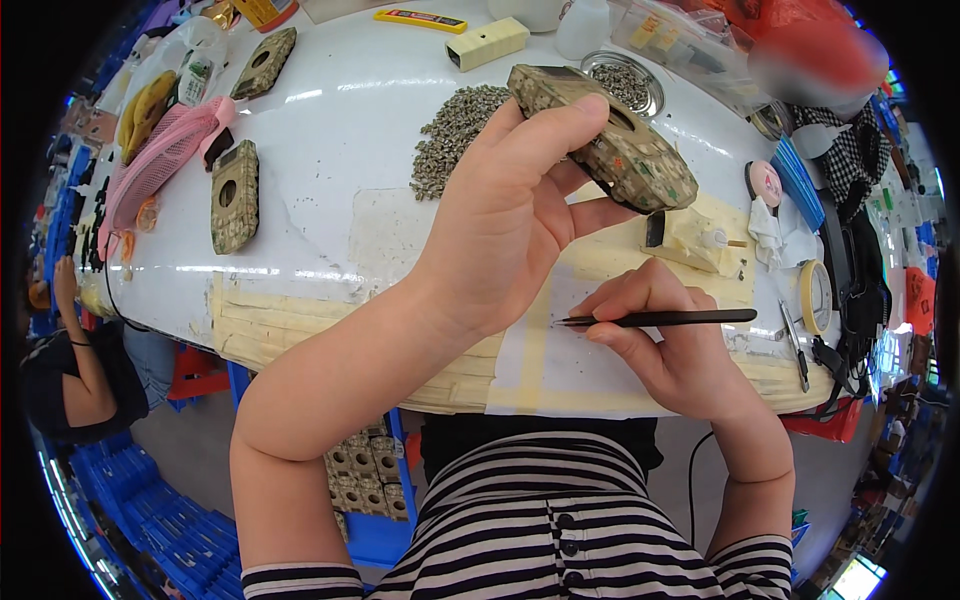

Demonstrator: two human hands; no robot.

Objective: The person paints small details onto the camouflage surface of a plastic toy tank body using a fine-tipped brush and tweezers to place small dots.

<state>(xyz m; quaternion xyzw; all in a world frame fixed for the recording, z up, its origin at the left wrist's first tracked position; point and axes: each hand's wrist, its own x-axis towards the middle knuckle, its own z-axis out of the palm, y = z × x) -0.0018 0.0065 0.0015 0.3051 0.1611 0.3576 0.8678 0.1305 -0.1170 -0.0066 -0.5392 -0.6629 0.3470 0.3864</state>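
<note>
My left hand [500, 210] is raised over the table, its thumb and fingers closed round a camouflage plastic casing [645, 165]. The casing is tilted, and its round hole shows partly beside my thumb. Lower and to the right, my right hand [675, 340] pinches black tweezers [695, 318], with the fine tips pointing left above a white sheet [540, 370]. Whether the tips grip anything is too small to tell. Behind my left hand lies a heap of small metal parts [450, 140]. More such parts sit in a round metal dish [658, 100] behind the casing.
Two similar casings [235, 197] lie at the left, near a pink mesh bag [165, 190]. A taped block [700, 240], a tape roll [815, 297] and a pen-like tool [793, 345] are at the right. Below the table, a blue crate [380, 545] holds several casings. Another person's arm [85, 350] shows far left.
</note>
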